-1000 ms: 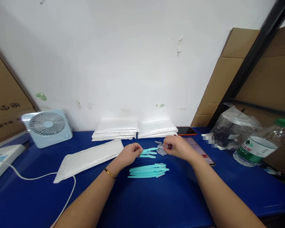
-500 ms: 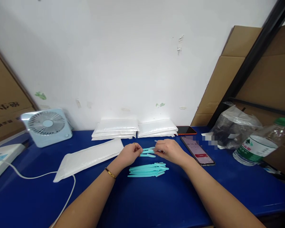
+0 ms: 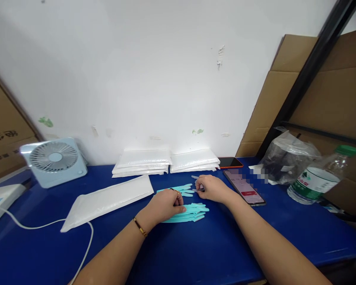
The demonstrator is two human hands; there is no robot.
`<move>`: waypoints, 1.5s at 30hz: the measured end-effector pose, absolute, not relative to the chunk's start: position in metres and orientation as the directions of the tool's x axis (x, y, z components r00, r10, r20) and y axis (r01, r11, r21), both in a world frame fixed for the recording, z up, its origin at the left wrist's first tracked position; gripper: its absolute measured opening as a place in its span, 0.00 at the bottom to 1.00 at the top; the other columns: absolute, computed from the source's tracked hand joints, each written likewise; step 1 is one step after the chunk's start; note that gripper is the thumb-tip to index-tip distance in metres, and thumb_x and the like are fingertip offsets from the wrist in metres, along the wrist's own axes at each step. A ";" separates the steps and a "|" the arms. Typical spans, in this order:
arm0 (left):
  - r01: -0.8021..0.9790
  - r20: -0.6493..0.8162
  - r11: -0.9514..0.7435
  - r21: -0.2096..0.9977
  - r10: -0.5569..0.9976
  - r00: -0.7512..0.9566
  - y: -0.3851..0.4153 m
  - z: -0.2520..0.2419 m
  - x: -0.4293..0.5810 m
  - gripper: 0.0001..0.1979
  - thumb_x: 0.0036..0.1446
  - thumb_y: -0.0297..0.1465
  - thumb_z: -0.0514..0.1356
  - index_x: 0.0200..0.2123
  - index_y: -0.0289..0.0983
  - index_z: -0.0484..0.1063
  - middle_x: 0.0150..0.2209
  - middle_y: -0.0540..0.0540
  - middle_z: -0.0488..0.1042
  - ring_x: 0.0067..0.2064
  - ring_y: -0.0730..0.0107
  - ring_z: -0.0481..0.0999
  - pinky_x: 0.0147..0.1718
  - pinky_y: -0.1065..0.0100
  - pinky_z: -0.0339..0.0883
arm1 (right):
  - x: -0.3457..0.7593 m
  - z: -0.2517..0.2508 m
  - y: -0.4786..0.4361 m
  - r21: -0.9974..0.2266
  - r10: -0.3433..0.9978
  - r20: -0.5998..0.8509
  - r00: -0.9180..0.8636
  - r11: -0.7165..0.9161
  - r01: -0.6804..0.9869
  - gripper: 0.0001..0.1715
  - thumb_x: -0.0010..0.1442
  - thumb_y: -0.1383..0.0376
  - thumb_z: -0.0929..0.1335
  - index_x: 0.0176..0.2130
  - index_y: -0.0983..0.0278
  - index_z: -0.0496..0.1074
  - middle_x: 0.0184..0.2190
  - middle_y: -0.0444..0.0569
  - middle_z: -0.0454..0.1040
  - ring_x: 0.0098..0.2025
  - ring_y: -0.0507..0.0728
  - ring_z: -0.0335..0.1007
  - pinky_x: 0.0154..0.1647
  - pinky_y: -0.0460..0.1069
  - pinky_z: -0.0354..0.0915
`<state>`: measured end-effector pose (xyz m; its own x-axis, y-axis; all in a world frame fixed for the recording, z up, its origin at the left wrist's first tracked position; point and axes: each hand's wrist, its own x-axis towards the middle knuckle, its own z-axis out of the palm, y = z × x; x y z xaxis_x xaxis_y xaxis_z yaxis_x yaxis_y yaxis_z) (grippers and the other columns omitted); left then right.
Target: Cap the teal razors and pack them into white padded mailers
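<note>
Over the left end of the near pile of turquoise sticks (image 3: 192, 213) is my left hand (image 3: 166, 204), its thumb and fingers drawn together; what they pinch, if anything, is hidden. A second group of turquoise sticks (image 3: 186, 190) lies just behind it, between my hands. My right hand (image 3: 209, 187) is closed on small translucent pieces at the right of that group. One long white padded packet (image 3: 109, 200) lies slanted to the left of my hands.
Two stacks of white packets (image 3: 145, 159) stand against the wall. A lit phone (image 3: 246, 189), another phone (image 3: 230, 162), a bagged dark item (image 3: 284, 158) and a bottle (image 3: 317, 180) are at right. At left are a fan (image 3: 55, 160), a white cable (image 3: 90, 241) and a white device (image 3: 2, 202).
My left hand has moved nearer, from the back group of turquoise sticks to the front pile. My right hand has shifted slightly right, away from the back sticks. The view has shifted slightly.
</note>
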<state>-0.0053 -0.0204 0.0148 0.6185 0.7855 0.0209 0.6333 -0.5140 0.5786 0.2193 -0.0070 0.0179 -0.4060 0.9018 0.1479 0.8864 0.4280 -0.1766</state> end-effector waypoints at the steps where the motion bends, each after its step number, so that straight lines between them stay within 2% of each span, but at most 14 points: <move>1: 0.637 0.000 -0.488 0.597 0.794 0.608 -0.020 0.013 -0.005 0.11 0.47 0.41 0.59 0.25 0.40 0.73 0.24 0.49 0.72 0.25 0.70 0.67 0.22 0.72 0.53 | 0.219 0.018 -0.007 -0.166 0.905 0.146 -0.400 0.421 0.892 0.06 0.45 0.69 0.67 0.29 0.62 0.73 0.31 0.46 0.73 0.31 0.54 0.67 0.26 0.44 0.53; 5: 0.620 -0.036 -0.398 0.676 0.823 0.567 -0.016 0.010 -0.006 0.12 0.48 0.41 0.57 0.27 0.39 0.72 0.25 0.49 0.72 0.26 0.70 0.68 0.21 0.72 0.54 | 0.220 0.020 -0.007 -0.148 0.908 0.160 -0.387 0.410 0.900 0.06 0.46 0.70 0.67 0.28 0.62 0.72 0.31 0.46 0.73 0.30 0.53 0.66 0.25 0.44 0.52; 7: 0.602 -0.031 -0.369 0.708 0.836 0.548 -0.013 0.010 -0.008 0.13 0.49 0.42 0.56 0.29 0.38 0.70 0.25 0.49 0.72 0.26 0.70 0.68 0.22 0.73 0.56 | 0.224 0.021 -0.005 -0.209 0.909 0.188 -0.372 0.407 0.889 0.05 0.47 0.70 0.66 0.28 0.62 0.71 0.30 0.46 0.73 0.29 0.52 0.66 0.26 0.44 0.53; 10: 0.541 -0.062 -0.314 0.780 0.822 0.567 -0.012 0.010 -0.010 0.13 0.52 0.43 0.54 0.31 0.38 0.67 0.26 0.50 0.72 0.28 0.69 0.71 0.24 0.73 0.59 | 0.231 0.021 -0.003 -0.420 0.909 0.232 -0.347 0.416 0.807 0.04 0.49 0.70 0.64 0.29 0.63 0.69 0.25 0.44 0.72 0.26 0.51 0.66 0.26 0.43 0.56; 13: 0.470 -0.121 -0.233 0.851 0.784 0.609 -0.012 0.011 -0.011 0.14 0.53 0.44 0.53 0.32 0.38 0.65 0.27 0.50 0.71 0.31 0.68 0.74 0.26 0.73 0.62 | 0.237 0.021 -0.001 -0.678 0.919 0.222 -0.325 0.385 0.626 0.01 0.51 0.68 0.64 0.28 0.64 0.66 0.22 0.42 0.70 0.22 0.50 0.67 0.23 0.43 0.59; 15: 0.446 -0.137 -0.203 0.872 0.774 0.619 -0.012 0.011 -0.011 0.15 0.53 0.44 0.53 0.31 0.38 0.64 0.28 0.50 0.70 0.32 0.68 0.75 0.26 0.72 0.63 | 0.240 0.022 0.000 -0.808 0.930 0.187 -0.316 0.329 0.488 0.04 0.51 0.65 0.66 0.27 0.65 0.65 0.21 0.43 0.71 0.22 0.51 0.69 0.24 0.44 0.61; 17: 0.449 -0.132 -0.202 0.871 0.783 0.608 -0.012 0.013 -0.012 0.16 0.53 0.45 0.52 0.31 0.37 0.64 0.28 0.49 0.71 0.31 0.68 0.74 0.27 0.72 0.63 | 0.241 0.024 0.000 -0.881 0.938 0.151 -0.312 0.271 0.388 0.08 0.50 0.63 0.68 0.27 0.66 0.66 0.23 0.45 0.73 0.26 0.53 0.72 0.27 0.45 0.65; 23: 0.481 -0.083 -0.217 0.849 0.845 0.529 -0.005 0.019 -0.019 0.16 0.55 0.44 0.51 0.32 0.37 0.64 0.29 0.48 0.73 0.29 0.71 0.71 0.28 0.71 0.62 | 0.246 0.028 0.002 -0.909 0.967 0.134 -0.215 0.206 0.362 0.14 0.41 0.60 0.74 0.26 0.67 0.71 0.27 0.50 0.76 0.31 0.56 0.74 0.32 0.48 0.68; 34: 0.476 -0.088 -0.196 0.857 0.856 0.509 -0.001 0.017 -0.022 0.16 0.54 0.44 0.51 0.33 0.37 0.64 0.29 0.48 0.74 0.30 0.70 0.71 0.28 0.71 0.62 | 0.249 0.030 0.001 -0.907 0.965 0.145 -0.218 0.218 0.360 0.13 0.42 0.60 0.74 0.25 0.67 0.71 0.28 0.51 0.76 0.32 0.57 0.74 0.32 0.48 0.68; 40: 0.472 -0.073 -0.224 0.852 0.844 0.532 -0.001 0.016 -0.021 0.16 0.54 0.44 0.52 0.33 0.37 0.64 0.29 0.48 0.74 0.29 0.71 0.71 0.29 0.70 0.62 | 0.237 0.025 0.000 -0.941 0.949 0.109 -0.297 0.195 0.277 0.14 0.41 0.61 0.74 0.26 0.68 0.72 0.28 0.50 0.76 0.32 0.56 0.74 0.35 0.49 0.69; 45: 0.490 -0.071 -0.232 0.840 0.849 0.523 -0.001 0.018 -0.022 0.16 0.54 0.44 0.51 0.33 0.36 0.64 0.29 0.48 0.73 0.29 0.70 0.71 0.29 0.70 0.62 | 0.235 0.022 0.002 -0.947 0.958 0.119 -0.259 0.188 0.261 0.15 0.41 0.60 0.74 0.27 0.67 0.72 0.27 0.50 0.77 0.31 0.56 0.74 0.33 0.49 0.69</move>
